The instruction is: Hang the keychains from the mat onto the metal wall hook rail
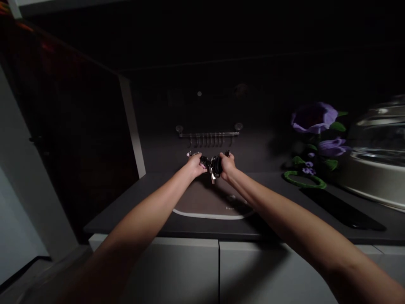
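My left hand [196,164] and my right hand [228,165] are close together above the mat, both with fingers closed. Between them is a bunch of keys [212,174], dark and silvery, with a flat metal piece hanging down. Small pink and shiny bits show around my left fingers. On the right side, a black piece sits against my right fingers, and a small shiny tip sticks up above them. The dim light hides the finer parts. Behind and above the hands, a clear rail [209,134] with several hooks is fixed to the dark wall by two round suction cups.
A brown mat [202,202] with a white rim lies on the dark counter [126,207]. To the right are purple flowers [314,120] with a green ring base [305,182], a black flat object [341,209] and a large domed container [376,169]. A shelf overhangs above.
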Demonstrator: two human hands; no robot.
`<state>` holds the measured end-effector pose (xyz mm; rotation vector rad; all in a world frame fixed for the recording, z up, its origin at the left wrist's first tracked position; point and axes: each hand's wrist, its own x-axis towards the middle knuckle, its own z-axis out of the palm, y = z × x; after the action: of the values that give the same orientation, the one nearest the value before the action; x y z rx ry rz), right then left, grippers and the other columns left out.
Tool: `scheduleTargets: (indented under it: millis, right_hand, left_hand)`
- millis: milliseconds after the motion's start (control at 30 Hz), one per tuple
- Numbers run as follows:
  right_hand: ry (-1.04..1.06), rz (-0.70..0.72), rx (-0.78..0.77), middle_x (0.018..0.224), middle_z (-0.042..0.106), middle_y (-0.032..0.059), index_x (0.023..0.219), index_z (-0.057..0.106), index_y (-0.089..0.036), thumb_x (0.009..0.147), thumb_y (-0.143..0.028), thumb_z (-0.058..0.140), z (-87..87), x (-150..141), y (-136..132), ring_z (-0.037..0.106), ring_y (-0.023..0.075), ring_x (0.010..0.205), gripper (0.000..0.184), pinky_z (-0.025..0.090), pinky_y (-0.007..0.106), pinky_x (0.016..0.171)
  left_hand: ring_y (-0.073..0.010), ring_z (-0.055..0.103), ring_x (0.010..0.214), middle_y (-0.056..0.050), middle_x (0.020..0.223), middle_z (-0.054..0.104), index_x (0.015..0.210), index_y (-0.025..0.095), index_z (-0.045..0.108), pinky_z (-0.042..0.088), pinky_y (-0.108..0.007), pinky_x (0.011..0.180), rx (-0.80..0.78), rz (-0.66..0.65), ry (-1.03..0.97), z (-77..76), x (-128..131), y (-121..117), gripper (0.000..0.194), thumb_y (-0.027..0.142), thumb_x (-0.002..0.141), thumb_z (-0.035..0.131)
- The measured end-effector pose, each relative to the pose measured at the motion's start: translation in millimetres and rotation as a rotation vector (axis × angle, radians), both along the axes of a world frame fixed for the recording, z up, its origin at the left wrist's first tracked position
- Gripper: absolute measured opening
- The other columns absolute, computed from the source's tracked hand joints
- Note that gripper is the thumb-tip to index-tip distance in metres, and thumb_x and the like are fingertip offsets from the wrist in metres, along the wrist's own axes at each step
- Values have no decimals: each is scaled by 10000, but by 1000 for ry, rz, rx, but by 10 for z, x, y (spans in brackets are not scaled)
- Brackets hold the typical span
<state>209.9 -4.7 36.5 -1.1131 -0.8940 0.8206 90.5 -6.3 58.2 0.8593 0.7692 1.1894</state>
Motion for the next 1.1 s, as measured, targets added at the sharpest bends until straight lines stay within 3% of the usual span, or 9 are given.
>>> scheduleTargets:
  millis: [167, 300, 433, 567, 700, 800, 933, 1000, 1100]
  right_hand:
    - [-189, 115, -26, 802, 568, -6, 1081, 508, -247, 611, -177, 550, -228, 229, -363, 512, 120, 638, 478, 438, 254, 601]
    - [-353, 253, -86, 756, 607, 8, 842, 613, -187, 539, -89, 568, -231, 489, -534, 511, 114, 620, 322, 417, 246, 600]
    - [-465, 436, -177, 734, 653, 49, 791, 660, -165, 564, -139, 625, -195, 619, -632, 547, 155, 633, 231, 436, 286, 610]
    - [-666, 416, -158, 1125, 597, 118, 903, 684, -150, 588, -138, 610, -171, 667, -658, 583, 240, 919, 324, 447, 339, 797]
    - [-991, 334, -38, 1384, 368, 109, 1052, 642, -131, 601, -131, 609, -66, 629, -684, 377, 265, 1242, 452, 280, 308, 1025]
    - [-1037, 392, -18, 1204, 558, 90, 1059, 627, -142, 631, -114, 582, 96, 487, -772, 502, 234, 1108, 431, 355, 303, 957]
    - [-849, 730, -39, 825, 672, 48, 902, 638, -138, 667, -172, 598, 317, 218, -927, 601, 141, 747, 241, 455, 226, 685]
    - [-663, 927, -67, 703, 651, 45, 792, 625, -127, 717, -291, 586, 363, 100, -978, 572, 111, 606, 184, 428, 197, 539]
    - [-358, 1063, -109, 426, 469, 2, 534, 493, -148, 793, -589, 380, 283, -29, -1014, 393, 71, 370, 524, 291, 190, 359]
  left_hand:
    - [-98, 495, 477, 44, 619, 508, 896, 234, 494, 473, -356, 591, 66, 5, 352, -267, -336, -236, 283, 39, 693, 513]
    - [-98, 520, 566, -8, 724, 584, 802, 192, 616, 450, -250, 581, 344, 19, 712, -379, -623, -249, 398, -77, 513, 569]
    - [-148, 574, 605, -56, 733, 626, 757, 158, 656, 459, -258, 553, 398, -37, 850, -450, -750, -249, 313, -34, 530, 557]
    - [-179, 613, 711, -67, 801, 659, 827, 156, 657, 479, -264, 600, 433, -114, 968, -440, -772, -301, 369, -26, 537, 518]
    - [-180, 585, 940, -57, 1029, 640, 957, 174, 633, 463, -251, 768, 540, -110, 1088, -268, -795, -403, 477, -31, 546, 502]
    - [-167, 545, 1028, -59, 1118, 604, 976, 177, 621, 421, -238, 852, 636, -76, 1035, -59, -800, -518, 432, 14, 582, 554]
    - [-116, 585, 703, -43, 745, 641, 738, 130, 621, 440, -264, 718, 676, -261, 813, 171, -773, -701, 184, 308, 692, 635]
    - [-83, 513, 516, -11, 513, 536, 523, 132, 520, 421, -252, 598, 637, -332, 648, 205, -756, -775, 417, 498, 709, 591]
    - [-53, 337, 344, 33, 325, 279, 365, 176, 282, 320, -230, 428, 531, -393, 403, 102, -741, -831, 648, 724, 703, 358]
